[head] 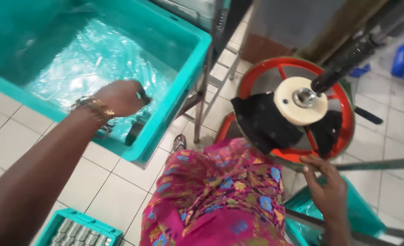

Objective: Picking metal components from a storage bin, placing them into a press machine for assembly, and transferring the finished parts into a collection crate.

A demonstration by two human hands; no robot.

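My left hand (120, 97), with a gold bracelet on the wrist, reaches over the near right corner of a big teal crate (183, 86) lined with clear plastic. Its fingers curl around a small dark piece at the fingertips. Two dark metal parts (136, 130) lie blurred in the crate just under the hand. My right hand (326, 182) is at the lower right, fingers stretched up and touching the bottom rim of a red hand wheel (344, 132). The wheel has a cream round hub (297, 111) and a black cloth (261, 120) draped over it.
A dark shaft (348, 57) runs from the hub to the upper right. My lap in a pink patterned skirt (220, 191) fills the bottom middle. A small teal tray of metal cylinders (76, 232) sits bottom left, another teal bin (361, 214) under my right hand. White tiled floor (106, 187).
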